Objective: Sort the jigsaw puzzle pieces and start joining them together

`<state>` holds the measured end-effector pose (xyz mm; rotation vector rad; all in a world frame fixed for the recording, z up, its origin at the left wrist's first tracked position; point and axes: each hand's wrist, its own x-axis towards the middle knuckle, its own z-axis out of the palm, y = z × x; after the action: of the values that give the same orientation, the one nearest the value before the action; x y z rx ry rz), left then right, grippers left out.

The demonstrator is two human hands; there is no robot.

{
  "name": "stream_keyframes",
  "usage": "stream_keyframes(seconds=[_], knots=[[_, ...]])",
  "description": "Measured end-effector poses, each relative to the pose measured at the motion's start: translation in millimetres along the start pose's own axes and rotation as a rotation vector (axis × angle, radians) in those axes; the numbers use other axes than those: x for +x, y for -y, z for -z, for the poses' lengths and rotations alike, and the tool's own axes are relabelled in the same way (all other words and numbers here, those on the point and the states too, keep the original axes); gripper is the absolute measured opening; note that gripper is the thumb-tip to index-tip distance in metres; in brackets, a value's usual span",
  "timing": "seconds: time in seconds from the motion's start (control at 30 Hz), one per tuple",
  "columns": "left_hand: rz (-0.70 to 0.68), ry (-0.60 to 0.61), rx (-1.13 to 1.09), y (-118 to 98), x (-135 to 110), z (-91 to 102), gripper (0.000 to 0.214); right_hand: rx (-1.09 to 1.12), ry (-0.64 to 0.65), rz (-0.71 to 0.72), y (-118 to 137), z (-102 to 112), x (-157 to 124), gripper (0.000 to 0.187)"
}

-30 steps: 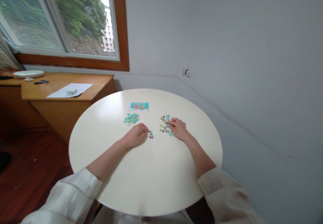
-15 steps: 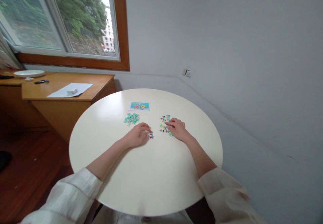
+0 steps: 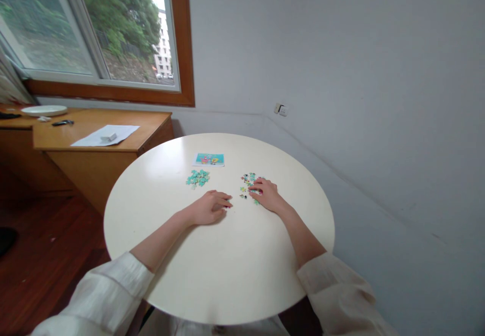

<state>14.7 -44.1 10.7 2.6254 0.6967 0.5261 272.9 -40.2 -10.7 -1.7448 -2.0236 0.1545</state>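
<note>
My left hand (image 3: 210, 207) rests on the table with its fingers closed on a small pink jigsaw puzzle piece (image 3: 228, 203), which they mostly cover. To its right, my right hand (image 3: 264, 194) lies among scattered puzzle pieces (image 3: 243, 189), fingers bent and thumb drawn in. A bit of pink puzzle piece (image 3: 260, 192) shows between those fingers; the rest is hidden. Beyond my left hand sits a pile of teal puzzle pieces (image 3: 197, 178). A picture card (image 3: 209, 159) with cartoon figures on teal lies farther back.
All of this is on a round white table (image 3: 231, 270). A wooden desk (image 3: 151, 124) stands at the back left, bearing a paper sheet (image 3: 91, 136), a small white box (image 3: 108, 137) and a white plate (image 3: 44, 110). A wall with a socket (image 3: 283, 110) is behind.
My left hand has shifted slightly toward me and rightward, its fingers coming down over the pink piece. My right hand's fingers have drawn in a little among the pieces.
</note>
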Motion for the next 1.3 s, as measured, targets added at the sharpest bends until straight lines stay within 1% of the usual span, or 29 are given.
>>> stream_keyframes(seconds=[0.13, 0.3, 0.4, 0.63, 0.73, 0.83, 0.93, 1.17, 1.3], knots=[[0.028, 0.026, 0.023, -1.4, 0.2, 0.6, 0.03, 0.03, -0.011, 0.035, 4.5, -0.5, -1.5, 0.025], [0.042, -0.018, 0.004, -0.9, 0.1, 0.1, 0.03, 0.048, 0.02, 0.118, 11.4, -1.6, -5.0, 0.029], [0.04, -0.031, -0.004, -0.2, 0.1, 0.0, 0.028, 0.052, 0.028, 0.118, 12.6, -2.0, -5.9, 0.028], [0.04, -0.047, -0.011, -1.4, 1.5, 1.0, 0.028, 0.072, -0.011, 0.116, 8.4, -3.8, -4.2, 0.026], [0.065, -0.1, -0.019, 0.2, 2.4, 0.3, 0.03, 0.073, -0.031, 0.133, 5.6, -6.3, -2.4, 0.025], [0.118, -0.188, -0.013, 4.6, 2.8, -0.8, 0.032, 0.058, -0.042, 0.116, 2.9, -8.6, 0.1, 0.021], [0.153, -0.237, -0.008, 10.5, 3.1, -2.5, 0.033, 0.022, -0.042, 0.069, 1.4, -9.6, 1.8, 0.022], [0.142, -0.29, -0.024, 17.7, 3.4, -6.9, 0.032, -0.055, -0.013, 0.002, 6.3, -7.7, 2.4, 0.026], [0.146, -0.295, -0.026, 17.7, 3.3, -7.0, 0.032, -0.059, -0.003, 0.004, 12.3, -10.0, 5.8, 0.031]])
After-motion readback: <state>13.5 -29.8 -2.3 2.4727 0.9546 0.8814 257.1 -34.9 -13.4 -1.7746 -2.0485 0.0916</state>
